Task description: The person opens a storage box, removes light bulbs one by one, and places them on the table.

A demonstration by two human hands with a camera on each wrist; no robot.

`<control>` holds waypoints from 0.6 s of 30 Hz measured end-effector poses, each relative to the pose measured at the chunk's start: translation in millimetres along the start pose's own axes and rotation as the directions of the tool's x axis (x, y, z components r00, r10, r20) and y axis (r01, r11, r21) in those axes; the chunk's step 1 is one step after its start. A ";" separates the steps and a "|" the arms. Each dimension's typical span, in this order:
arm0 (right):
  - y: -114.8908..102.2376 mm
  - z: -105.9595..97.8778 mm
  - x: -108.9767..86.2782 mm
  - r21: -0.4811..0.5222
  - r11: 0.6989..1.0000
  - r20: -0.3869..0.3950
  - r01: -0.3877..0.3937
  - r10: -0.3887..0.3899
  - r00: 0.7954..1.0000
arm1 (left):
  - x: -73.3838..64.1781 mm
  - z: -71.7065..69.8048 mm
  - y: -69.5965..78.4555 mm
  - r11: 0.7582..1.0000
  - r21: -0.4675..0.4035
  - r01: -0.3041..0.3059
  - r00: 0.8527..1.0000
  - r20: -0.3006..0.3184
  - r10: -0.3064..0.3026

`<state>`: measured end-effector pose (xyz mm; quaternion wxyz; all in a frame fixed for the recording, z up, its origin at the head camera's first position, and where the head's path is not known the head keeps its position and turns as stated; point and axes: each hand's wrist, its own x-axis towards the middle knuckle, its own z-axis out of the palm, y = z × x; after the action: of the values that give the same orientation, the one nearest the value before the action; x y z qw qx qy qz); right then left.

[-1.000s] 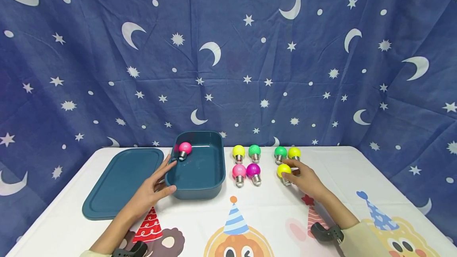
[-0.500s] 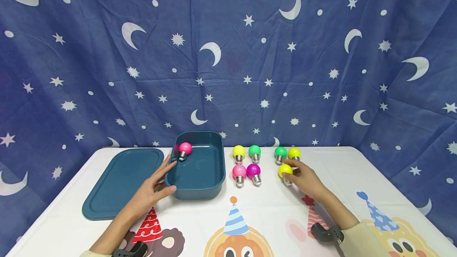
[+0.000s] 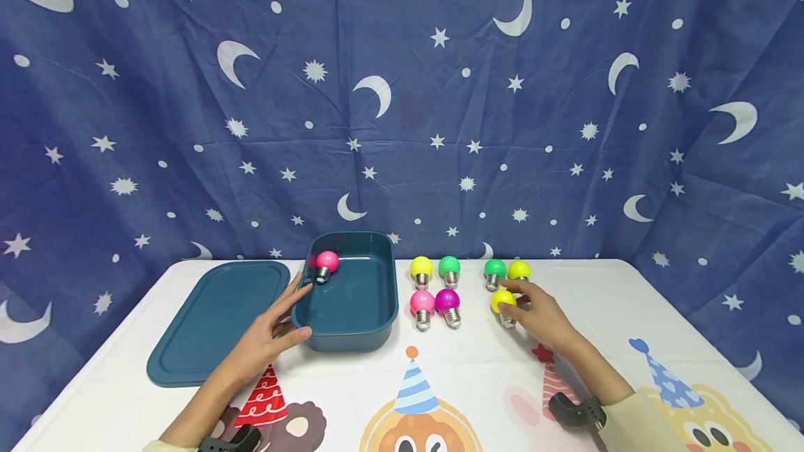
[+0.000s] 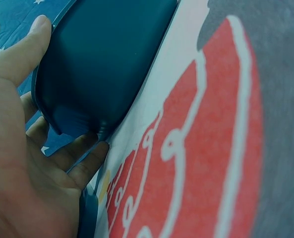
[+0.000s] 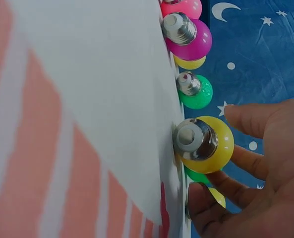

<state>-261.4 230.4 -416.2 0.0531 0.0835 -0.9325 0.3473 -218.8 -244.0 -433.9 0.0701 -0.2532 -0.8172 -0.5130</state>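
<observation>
My right hand [image 3: 539, 311] curls round a yellow light bulb [image 3: 502, 300] lying on the tablecloth. In the right wrist view, the bulb's metal screw base [image 5: 191, 136] points at the camera, with fingers about the yellow globe. Just beyond lie a green bulb [image 3: 495, 268] and another yellow bulb [image 3: 518, 269], its base partly hidden. With fingers fairly straight, my left hand [image 3: 266, 337] touches the left side of a dark blue box [image 3: 352, 342]. One pink bulb [image 3: 327, 261] lies inside it. The left wrist view shows fingers along the box wall [image 4: 102, 64].
Between box and right hand lie a yellow bulb [image 3: 421, 267], a textured green one [image 3: 449, 267], a pink one [image 3: 422, 301] and a purple one [image 3: 447, 300]. A flat dark blue lid [image 3: 216, 319] rests left of the box. Behind hangs a starry blue cloth [image 3: 402, 103].
The yellow bulb at my right hand has shifted very slightly to the right, toward the palm. Both hands look otherwise still. The head view itself has moved a touch.
</observation>
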 end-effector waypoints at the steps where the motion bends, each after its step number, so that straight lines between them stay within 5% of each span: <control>1: -0.4 -0.4 -0.2 -0.012 1.000 -0.005 0.006 -0.006 1.000 | -0.2 -0.2 0.2 1.000 0.000 0.001 1.000 0.000 -0.001; 8: -11.6 -13.0 -1.5 -0.047 0.993 -0.053 0.112 -0.115 0.992 | -0.9 -0.1 1.0 1.000 -0.014 0.006 1.000 -0.004 -0.006; 18: -69.3 -19.4 15.4 -0.006 0.975 -0.041 0.222 -0.223 0.974 | -0.3 0.6 1.6 1.000 -0.013 0.000 1.000 -0.005 0.000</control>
<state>-262.4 189.7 -354.9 0.1109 0.1802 -0.9162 0.3402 -217.7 -243.1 -432.9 0.0705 -0.2526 -0.8136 -0.5189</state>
